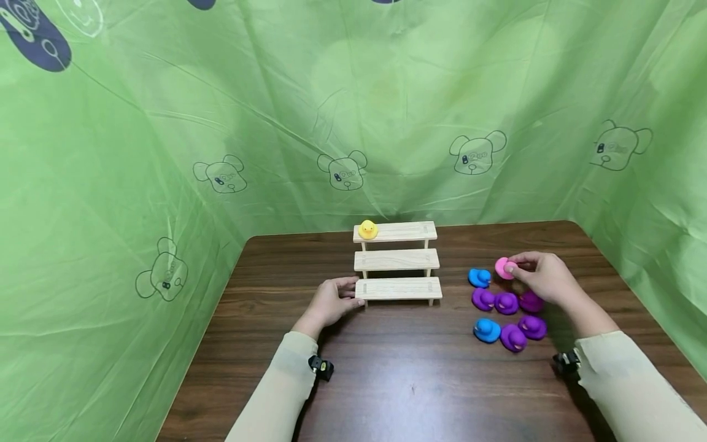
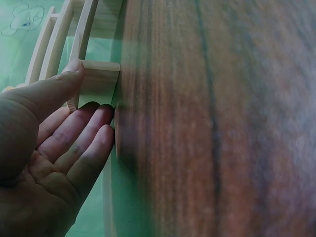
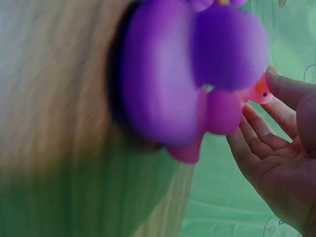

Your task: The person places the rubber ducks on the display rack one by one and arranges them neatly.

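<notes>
Left of the three-tier wooden rack (image 1: 396, 260), bear-face prints (image 1: 162, 273) dot the green cloth (image 1: 94, 233), their lettering (image 1: 166, 285) too small to read! Here's the left hand (image 1: 329, 301) at the rack's lower left corner, thumb and fingers clamped on the bottom shelf (image 1: 399, 288). Up on the rack's top tier (image 1: 405, 231), left end, sits a yellow toy duck (image 1: 367, 231). Swing right of the rack: two blue toy ducks (image 1: 486, 332) and five purple toy ducks (image 1: 506, 303) crowd the wood-grain table (image 1: 386, 393). And there, also right of the rack, the pink toy duck (image 1: 501, 268), pinched between thumb and fingers of the right hand (image 1: 547, 279)!
</notes>
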A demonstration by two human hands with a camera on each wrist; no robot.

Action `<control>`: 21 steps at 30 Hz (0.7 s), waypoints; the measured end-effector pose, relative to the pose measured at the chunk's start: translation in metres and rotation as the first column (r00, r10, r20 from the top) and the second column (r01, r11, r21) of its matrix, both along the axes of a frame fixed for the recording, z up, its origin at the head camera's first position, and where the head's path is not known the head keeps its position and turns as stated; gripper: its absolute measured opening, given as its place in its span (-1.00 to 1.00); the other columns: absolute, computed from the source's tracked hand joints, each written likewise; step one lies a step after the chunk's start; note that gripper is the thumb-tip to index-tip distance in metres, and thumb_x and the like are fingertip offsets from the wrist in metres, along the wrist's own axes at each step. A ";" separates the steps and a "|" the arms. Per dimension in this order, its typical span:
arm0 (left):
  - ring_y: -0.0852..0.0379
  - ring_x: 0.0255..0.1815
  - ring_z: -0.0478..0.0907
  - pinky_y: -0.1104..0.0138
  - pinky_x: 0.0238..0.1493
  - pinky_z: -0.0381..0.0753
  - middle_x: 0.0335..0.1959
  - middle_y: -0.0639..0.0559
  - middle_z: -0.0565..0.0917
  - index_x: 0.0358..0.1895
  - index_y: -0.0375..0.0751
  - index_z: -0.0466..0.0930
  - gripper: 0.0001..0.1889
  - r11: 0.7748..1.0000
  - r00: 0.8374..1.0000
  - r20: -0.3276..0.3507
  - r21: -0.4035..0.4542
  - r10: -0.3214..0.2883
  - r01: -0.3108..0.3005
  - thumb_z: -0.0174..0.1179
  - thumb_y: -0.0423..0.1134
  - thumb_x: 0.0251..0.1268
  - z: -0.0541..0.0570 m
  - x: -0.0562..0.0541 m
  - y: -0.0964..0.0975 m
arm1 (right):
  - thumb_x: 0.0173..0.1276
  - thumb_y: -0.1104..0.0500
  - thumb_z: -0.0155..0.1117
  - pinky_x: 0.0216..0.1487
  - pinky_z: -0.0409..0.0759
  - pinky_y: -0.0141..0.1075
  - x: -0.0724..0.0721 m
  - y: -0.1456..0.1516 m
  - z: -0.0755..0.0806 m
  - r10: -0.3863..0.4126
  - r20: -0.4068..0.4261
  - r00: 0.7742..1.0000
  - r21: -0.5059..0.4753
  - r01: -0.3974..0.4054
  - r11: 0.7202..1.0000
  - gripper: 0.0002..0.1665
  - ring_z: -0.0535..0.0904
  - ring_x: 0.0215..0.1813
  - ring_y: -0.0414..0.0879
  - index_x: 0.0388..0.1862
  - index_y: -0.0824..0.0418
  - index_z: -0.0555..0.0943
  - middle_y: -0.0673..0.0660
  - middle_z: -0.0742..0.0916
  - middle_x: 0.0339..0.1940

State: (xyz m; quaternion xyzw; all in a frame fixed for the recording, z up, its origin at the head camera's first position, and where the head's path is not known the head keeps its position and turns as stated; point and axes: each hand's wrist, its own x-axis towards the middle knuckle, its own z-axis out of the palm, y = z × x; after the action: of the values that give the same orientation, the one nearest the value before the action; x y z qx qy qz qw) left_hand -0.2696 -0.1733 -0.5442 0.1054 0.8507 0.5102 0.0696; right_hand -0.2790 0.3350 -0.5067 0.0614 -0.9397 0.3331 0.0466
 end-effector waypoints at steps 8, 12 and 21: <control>-0.01 0.04 0.76 0.36 -0.02 0.74 0.14 -0.19 0.74 0.39 -0.38 0.54 -0.32 1.000 1.000 -0.005 -0.003 -0.005 0.005 0.57 -0.35 0.20 -0.001 0.000 -0.001 | 0.53 -0.19 0.33 -0.04 0.57 -0.13 -0.004 -0.027 0.024 -0.033 -0.019 0.999 -0.080 0.031 0.996 -0.45 0.66 0.06 0.17 0.19 0.22 0.71 0.31 0.78 0.05; 0.01 0.03 0.76 0.35 -0.03 0.75 0.13 -0.17 0.74 0.38 -0.36 0.56 -0.33 1.000 1.000 -0.004 -0.003 0.001 -0.001 0.57 -0.35 0.19 -0.001 -0.001 -0.001 | 0.52 -0.18 0.35 -0.16 0.58 -0.32 -0.011 -0.042 0.038 -0.020 -0.055 0.998 -0.102 0.014 0.995 -0.48 0.66 0.01 0.09 0.15 0.20 0.74 0.26 0.79 0.02; 0.05 0.01 0.76 0.34 -0.01 0.75 0.10 -0.14 0.76 0.36 -0.31 0.59 -0.36 1.000 1.000 -0.009 -0.020 0.005 -0.005 0.57 -0.35 0.19 0.000 -0.001 0.000 | 0.53 -0.12 0.36 -0.22 0.59 -0.32 -0.028 -0.077 0.059 0.044 -0.120 0.992 -0.082 -0.054 0.995 -0.56 0.67 -0.10 0.04 0.06 0.21 0.77 0.21 0.82 -0.09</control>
State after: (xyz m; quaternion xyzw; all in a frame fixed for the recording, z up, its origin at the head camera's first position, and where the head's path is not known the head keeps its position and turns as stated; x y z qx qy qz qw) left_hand -0.2706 -0.1734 -0.5442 0.1051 0.8563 0.5015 0.0654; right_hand -0.3069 0.2584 -0.4475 0.1021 -0.9185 0.3696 0.0962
